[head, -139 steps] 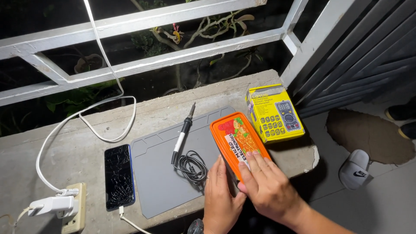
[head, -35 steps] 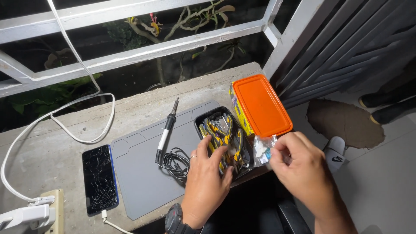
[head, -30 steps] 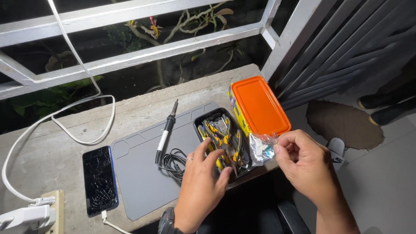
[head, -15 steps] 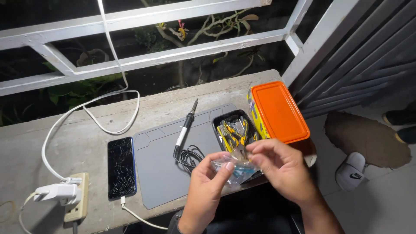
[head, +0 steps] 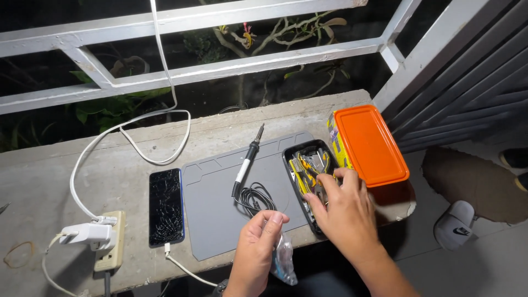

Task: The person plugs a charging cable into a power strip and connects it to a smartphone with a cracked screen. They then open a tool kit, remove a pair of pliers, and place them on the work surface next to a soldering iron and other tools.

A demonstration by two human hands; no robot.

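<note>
Under the right hand (head: 344,212) lies an open black tool tray (head: 292,165), packed with yellow-handled tools (head: 300,173); the fingers (head: 330,190) of this hand are loosely spread and reach down into the tray, their tips among the tools, though whether they pinch any one of them cannot be told. The tray sits close to the near edge of the tabletop (head: 66,165), with only a narrow strip of concrete between it and the drop. Just to the right of these fingers an orange lid (head: 369,144) rests on a yellow box (head: 334,135), boxing the hand in on that side, and beyond it the tabletop ends at its right corner.

Over the near edge, the left hand (head: 254,253) holds a small clear plastic bag (head: 283,259), fingers (head: 269,225) curled and pressed together around its top; the bag hangs below them, off the tabletop.

Left of both hands a grey work mat (head: 217,217) offers open room, broken by a soldering iron (head: 246,162) and its coiled black cord (head: 254,199), which lies just above the left fingers. Further left are a phone with a cracked screen (head: 166,206), a white charger (head: 85,234) in a power strip (head: 113,242), and a white cable (head: 132,129) looping toward the white railing (head: 220,69) along the far edge.
</note>
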